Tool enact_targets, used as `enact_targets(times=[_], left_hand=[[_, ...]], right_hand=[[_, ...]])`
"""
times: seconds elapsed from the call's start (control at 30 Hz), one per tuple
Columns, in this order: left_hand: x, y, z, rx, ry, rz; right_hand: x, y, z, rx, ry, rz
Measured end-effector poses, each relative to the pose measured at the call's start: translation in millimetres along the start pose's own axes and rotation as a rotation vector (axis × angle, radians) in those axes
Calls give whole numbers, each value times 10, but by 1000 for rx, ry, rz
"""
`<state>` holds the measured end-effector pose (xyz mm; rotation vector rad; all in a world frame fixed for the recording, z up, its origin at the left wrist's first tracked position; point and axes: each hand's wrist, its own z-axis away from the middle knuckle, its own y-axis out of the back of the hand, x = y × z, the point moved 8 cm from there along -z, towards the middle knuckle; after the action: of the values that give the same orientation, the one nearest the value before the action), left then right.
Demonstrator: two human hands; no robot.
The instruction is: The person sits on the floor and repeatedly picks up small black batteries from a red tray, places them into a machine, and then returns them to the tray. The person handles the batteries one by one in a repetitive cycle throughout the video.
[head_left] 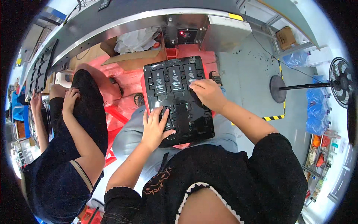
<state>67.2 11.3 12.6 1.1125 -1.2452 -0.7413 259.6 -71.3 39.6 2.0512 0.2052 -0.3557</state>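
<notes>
A black moulded plastic tray (182, 125) rests on my lap. Along its far part, several flat black packs with white print, which look like batteries, sit in shaped pockets; the middle one (174, 77) lies between two others. My left hand (153, 128) is spread over the tray's near left part, fingers apart, its fingertips on the plastic. At the upper right, my right hand (207, 92) has its fingers drawn together against the near end of the right-hand pack (190, 72). Whatever is between those fingertips is hidden.
Ahead runs a metal-edged workbench (141, 18), with an open cardboard box (136, 59) holding white plastic below it. To the left sits a co-worker, a hand (70, 99) on the leg. A black fan (338, 83) stands right, near yellow-black floor tape (274, 118).
</notes>
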Motion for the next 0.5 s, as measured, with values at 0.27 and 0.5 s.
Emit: enact_targets(times=[0.27, 0.5], left_hand=[[-30, -53, -62, -54, -32, 89], [38, -310, 134, -117, -80, -3]], right_hand=[[296, 1658, -1308, 514, -10, 130], [2217, 1353, -2812, 168, -709, 244]])
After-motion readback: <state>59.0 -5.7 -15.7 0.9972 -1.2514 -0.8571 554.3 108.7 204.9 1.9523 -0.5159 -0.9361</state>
